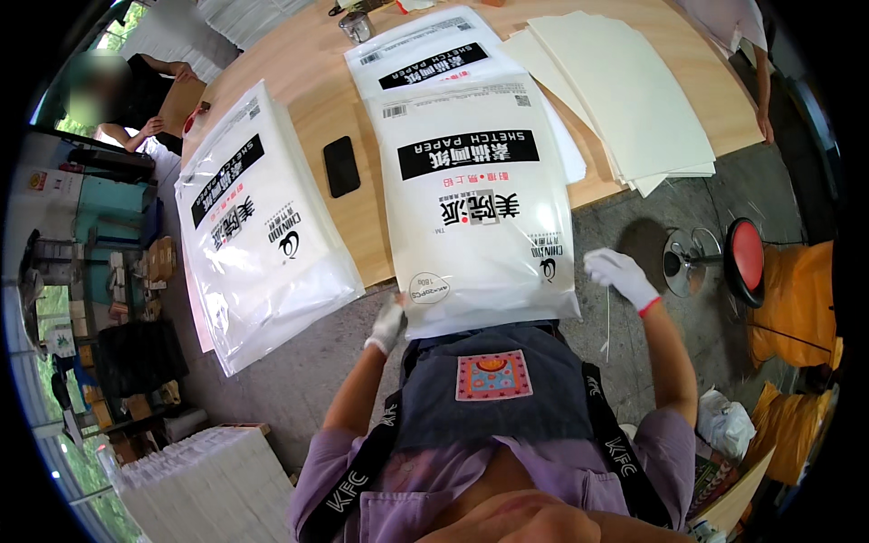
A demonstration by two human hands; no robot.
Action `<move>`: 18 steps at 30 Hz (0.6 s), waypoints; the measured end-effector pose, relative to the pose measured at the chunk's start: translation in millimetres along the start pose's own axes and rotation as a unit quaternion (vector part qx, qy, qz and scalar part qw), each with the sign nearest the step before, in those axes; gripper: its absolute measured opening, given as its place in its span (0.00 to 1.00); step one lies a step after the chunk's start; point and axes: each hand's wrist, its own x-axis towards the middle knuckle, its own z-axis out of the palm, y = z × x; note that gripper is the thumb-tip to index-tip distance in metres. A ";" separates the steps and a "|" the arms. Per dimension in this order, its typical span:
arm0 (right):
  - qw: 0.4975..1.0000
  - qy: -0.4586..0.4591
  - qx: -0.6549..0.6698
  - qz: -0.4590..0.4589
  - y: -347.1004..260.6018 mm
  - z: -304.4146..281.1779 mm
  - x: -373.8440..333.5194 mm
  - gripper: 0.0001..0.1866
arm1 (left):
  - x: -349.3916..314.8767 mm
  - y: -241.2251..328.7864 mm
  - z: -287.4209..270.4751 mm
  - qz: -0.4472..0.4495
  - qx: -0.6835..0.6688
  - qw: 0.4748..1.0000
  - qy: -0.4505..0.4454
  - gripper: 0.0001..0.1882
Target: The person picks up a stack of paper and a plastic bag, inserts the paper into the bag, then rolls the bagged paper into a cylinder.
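Note:
A plastic-wrapped pack of white paper lies in front of me, its near end sticking out past the table edge and reaching my apron. My left hand, in a white glove, is at the near left corner of this pack, fingers stretched along its side. To the right of the pack, clear of it, my right hand is held open in a white glove with a red cuff; nothing is in it. Another wrapped pack lies to the left, also overhanging the edge. Behind the middle pack, a further pack is partly covered.
A black phone lies on the wooden table between the packs. Loose cream sheets are stacked at right, and a metal cup stands at the back. A red stool is beyond my right hand. Other people are at the far left and far right.

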 end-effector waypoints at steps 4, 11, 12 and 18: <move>0.980 -0.026 0.186 0.070 85.5 53.7 44.6 0.23 | -91.3 139.7 108.4 0.246 0.173 0.953 0.026 0.25; 0.944 -0.217 0.239 -0.066 -37.6 149.9 75.1 0.26 | -219.3 236.8 55.9 0.379 0.245 0.865 0.221 0.25; 0.946 -0.249 0.197 -0.065 -73.7 161.4 84.1 0.28 | -242.6 245.5 45.2 0.384 0.172 0.874 0.244 0.24; 0.944 -0.268 0.092 -0.173 -200.4 304.1 191.0 0.25 | -317.8 308.2 -82.6 0.484 0.112 0.767 0.406 0.09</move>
